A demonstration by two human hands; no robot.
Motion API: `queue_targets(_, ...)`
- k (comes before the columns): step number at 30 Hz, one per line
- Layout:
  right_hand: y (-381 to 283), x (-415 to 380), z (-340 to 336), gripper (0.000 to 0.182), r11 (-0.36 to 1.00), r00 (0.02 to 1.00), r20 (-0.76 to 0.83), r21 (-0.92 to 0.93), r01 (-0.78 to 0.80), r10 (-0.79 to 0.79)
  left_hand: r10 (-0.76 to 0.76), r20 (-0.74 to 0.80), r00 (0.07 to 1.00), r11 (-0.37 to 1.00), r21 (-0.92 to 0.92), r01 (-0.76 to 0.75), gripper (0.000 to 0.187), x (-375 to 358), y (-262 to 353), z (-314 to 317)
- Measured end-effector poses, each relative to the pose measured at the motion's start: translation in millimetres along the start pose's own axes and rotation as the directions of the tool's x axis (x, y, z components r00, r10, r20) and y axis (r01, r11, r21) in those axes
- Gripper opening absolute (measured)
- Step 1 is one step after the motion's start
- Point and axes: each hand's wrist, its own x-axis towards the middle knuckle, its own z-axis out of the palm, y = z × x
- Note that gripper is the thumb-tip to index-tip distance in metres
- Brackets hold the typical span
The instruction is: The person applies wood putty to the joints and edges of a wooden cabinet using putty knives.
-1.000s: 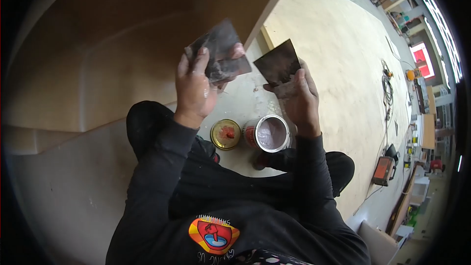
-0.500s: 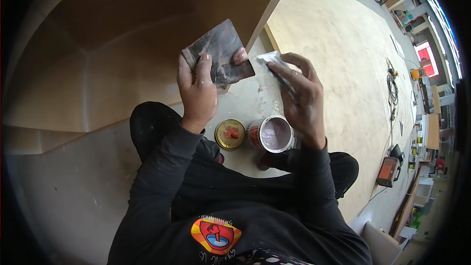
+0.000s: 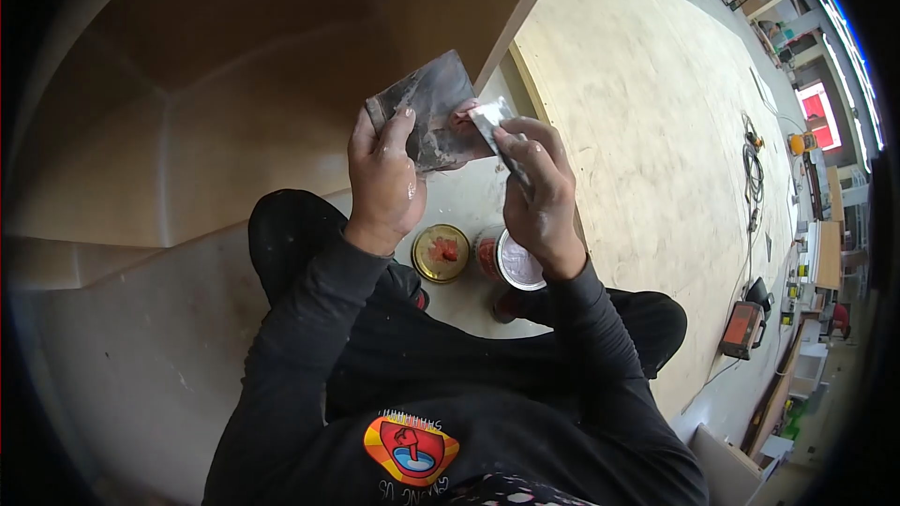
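Observation:
A smeared, square putty spreader plate (image 3: 433, 94) is gripped by my left hand (image 3: 386, 187), thumb across its face. Near the plate's right edge sits a lump of pinkish putty (image 3: 460, 115). My right hand (image 3: 544, 192) pinches a small flat scraper (image 3: 491, 120), whose bright blade overlaps the plate's right side beside that lump. Below the hands stands an open can (image 3: 519, 262) of pale pinkish filler, part of it hidden behind my right hand. Left of the can lies a round yellow lid (image 3: 441, 254) bearing a red-orange dab.
Curved wooden panels (image 3: 253, 159) rise on the left. A broad plywood sheet (image 3: 647, 131) lies to the right, with a black cable (image 3: 752, 173), an orange sander-like tool (image 3: 802, 143) and an orange-and-black box (image 3: 742, 330) along its far side.
My right hand has moved left with the scraper, bringing its blade up to the putty on the plate. My left hand and the plate have shifted slightly right and down.

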Motion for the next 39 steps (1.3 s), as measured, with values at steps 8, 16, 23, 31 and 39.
queue_targets(8,-14,22,-37,0.059,0.958,0.996,0.063,-0.277,0.072,-0.057,0.489,0.269,0.83,0.501,0.692,-0.52,0.02,1,8,1)
queue_targets(16,-30,21,-29,0.054,0.818,0.9,0.426,-0.486,0.308,-0.087,0.457,0.375,0.807,0.39,0.731,-0.56,0.02,-8,6,5)
queue_targets(23,-7,12,-17,0.05,0.997,0.983,0.183,-0.077,0.005,0.01,0.521,0.063,0.851,0.743,0.457,-0.489,0.023,17,26,-2)
queue_targets(31,-11,3,9,0.065,0.995,0.995,-0.014,-0.006,0.096,-0.096,-0.075,0.048,0.996,0.997,0.013,0.074,0.027,0,4,8)
queue_targets(39,27,-3,-18,0.042,0.726,0.823,0.146,0.404,-0.557,0.55,0.089,0.07,0.994,0.996,-0.007,-0.089,0.026,8,7,1)
